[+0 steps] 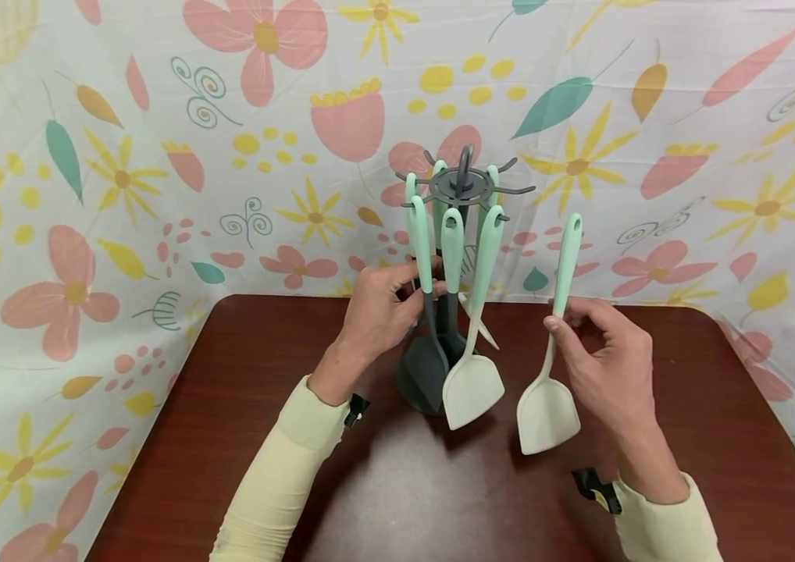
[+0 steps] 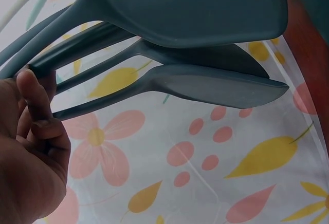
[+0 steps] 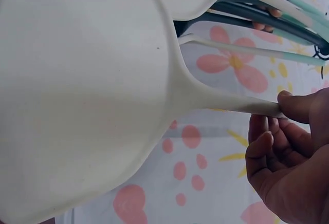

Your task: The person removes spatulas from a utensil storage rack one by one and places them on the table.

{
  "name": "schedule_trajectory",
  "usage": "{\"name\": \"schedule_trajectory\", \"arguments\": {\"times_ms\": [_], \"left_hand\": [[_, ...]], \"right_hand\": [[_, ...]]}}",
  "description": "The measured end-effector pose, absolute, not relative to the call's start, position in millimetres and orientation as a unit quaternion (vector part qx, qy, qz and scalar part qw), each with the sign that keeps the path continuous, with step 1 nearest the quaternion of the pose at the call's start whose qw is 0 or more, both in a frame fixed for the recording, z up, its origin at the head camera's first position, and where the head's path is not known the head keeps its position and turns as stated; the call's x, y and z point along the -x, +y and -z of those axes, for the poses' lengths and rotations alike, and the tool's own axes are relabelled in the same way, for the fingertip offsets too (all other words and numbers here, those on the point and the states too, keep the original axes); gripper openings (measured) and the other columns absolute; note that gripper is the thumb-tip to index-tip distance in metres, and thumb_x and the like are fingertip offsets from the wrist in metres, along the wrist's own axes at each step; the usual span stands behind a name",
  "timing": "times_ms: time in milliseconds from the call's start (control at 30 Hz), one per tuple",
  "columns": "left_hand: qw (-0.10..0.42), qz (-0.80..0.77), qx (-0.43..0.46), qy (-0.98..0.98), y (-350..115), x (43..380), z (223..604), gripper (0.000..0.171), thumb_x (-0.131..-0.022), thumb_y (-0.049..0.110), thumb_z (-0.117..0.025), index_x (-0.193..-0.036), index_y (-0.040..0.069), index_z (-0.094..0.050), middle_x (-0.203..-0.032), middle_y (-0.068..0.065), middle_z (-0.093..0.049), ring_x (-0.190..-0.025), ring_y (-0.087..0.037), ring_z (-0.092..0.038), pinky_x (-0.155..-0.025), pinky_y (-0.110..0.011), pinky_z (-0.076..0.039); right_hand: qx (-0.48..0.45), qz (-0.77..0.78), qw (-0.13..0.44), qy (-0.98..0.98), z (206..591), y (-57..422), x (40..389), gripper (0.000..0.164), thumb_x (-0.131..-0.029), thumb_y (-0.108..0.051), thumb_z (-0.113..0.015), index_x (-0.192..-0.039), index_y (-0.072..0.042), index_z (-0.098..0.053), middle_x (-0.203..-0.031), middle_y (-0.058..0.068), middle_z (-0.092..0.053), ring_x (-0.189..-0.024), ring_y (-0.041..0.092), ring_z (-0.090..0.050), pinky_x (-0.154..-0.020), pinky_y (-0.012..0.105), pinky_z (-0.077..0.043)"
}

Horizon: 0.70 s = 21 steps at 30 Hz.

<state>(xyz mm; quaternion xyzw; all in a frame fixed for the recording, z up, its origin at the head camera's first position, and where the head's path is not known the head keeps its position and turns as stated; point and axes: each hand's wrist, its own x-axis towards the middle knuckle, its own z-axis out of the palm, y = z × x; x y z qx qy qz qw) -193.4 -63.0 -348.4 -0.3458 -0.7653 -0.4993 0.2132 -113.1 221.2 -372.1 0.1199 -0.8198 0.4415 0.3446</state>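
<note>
My right hand pinches a turner with a white blade and mint-green handle, thumb and fingers meeting where handle and neck join. It hangs blade-down, to the right of a dark grey utensil stand. In the right wrist view the white blade fills the left side. My left hand grips the stand's post, its fingers partly hidden behind hanging utensils. From the stand's hooks hang another white turner, a grey turner and several more mint-handled utensils. In the left wrist view, grey blades extend past the fingers.
The stand is on a dark reddish-brown table. Behind the table hangs a white cloth printed with flowers and leaves. A hook on the stand's right side has no utensil on it.
</note>
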Motion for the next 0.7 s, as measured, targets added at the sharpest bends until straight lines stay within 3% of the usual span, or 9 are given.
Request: {"name": "schedule_trajectory", "arguments": {"times_ms": [200, 500, 600, 700], "left_hand": [[0.217, 0.492, 0.346, -0.769, -65, 195, 347, 0.025, -0.097, 0.011, -0.079, -0.122, 0.009, -0.081, -0.062, 0.001, -0.067, -0.048, -0.006, -0.05, -0.045, -0.027, -0.038], [0.224, 0.486, 0.35, -0.769, -64, 195, 347, 0.025, -0.097, 0.006, -0.077, -0.121, 0.008, -0.081, -0.062, 0.002, -0.067, -0.05, -0.005, -0.05, -0.046, -0.027, -0.037], [0.225, 0.48, 0.352, -0.771, -64, 195, 347, 0.024, -0.097, 0.007, -0.078, -0.121, 0.008, -0.081, -0.069, 0.0, -0.072, -0.05, -0.004, -0.05, -0.046, -0.027, -0.038], [0.225, 0.477, 0.355, -0.771, -63, 195, 348, 0.022, -0.097, 0.009, -0.079, -0.119, 0.008, -0.082, -0.086, -0.005, -0.08, -0.049, -0.004, -0.048, -0.047, -0.026, -0.039]], "right_hand": [[-0.103, -0.433, 0.332, -0.831, 376, 225, 113, 0.016, -0.088, 0.007, -0.083, -0.1, -0.002, -0.078, -0.082, 0.004, -0.066, -0.071, 0.002, -0.055, -0.062, 0.009, -0.041], [-0.066, -0.433, 0.298, -0.848, 383, 228, 112, 0.014, -0.092, -0.003, -0.083, -0.105, -0.005, -0.079, -0.084, 0.002, -0.068, -0.071, 0.001, -0.059, -0.062, 0.008, -0.045], [-0.061, -0.425, 0.291, -0.855, 387, 229, 112, 0.014, -0.093, -0.005, -0.083, -0.107, -0.004, -0.079, -0.084, 0.003, -0.069, -0.071, 0.0, -0.059, -0.063, 0.008, -0.045], [-0.056, -0.417, 0.283, -0.862, 391, 230, 112, 0.015, -0.093, -0.006, -0.082, -0.108, -0.004, -0.079, -0.085, 0.005, -0.07, -0.072, -0.001, -0.059, -0.064, 0.008, -0.045]]}}
